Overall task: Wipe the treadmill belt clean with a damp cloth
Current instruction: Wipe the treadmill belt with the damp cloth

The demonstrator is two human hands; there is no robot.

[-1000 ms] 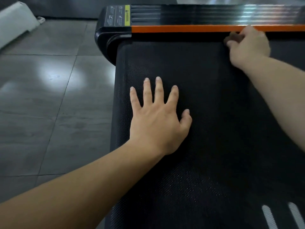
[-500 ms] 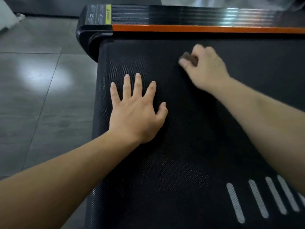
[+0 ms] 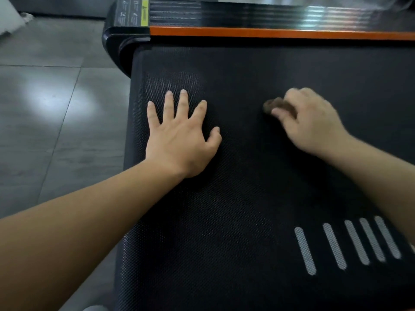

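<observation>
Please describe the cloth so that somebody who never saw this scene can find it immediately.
Find the black treadmill belt below the orange strip. Of the two hands on it, the right hand curls its fingers over a small wad, the cloth. It is the only brown, crumpled thing on the belt; the left hand lies flat, holding nothing.

Black treadmill belt [image 3: 247, 209], left hand [image 3: 182, 140] flat on it, cloth [image 3: 277, 105] alongside

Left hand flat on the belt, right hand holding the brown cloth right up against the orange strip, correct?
Not quite. In the head view the right hand holds the cloth on the open belt, well short of the orange strip, about level with the left hand, which does lie flat.
</observation>
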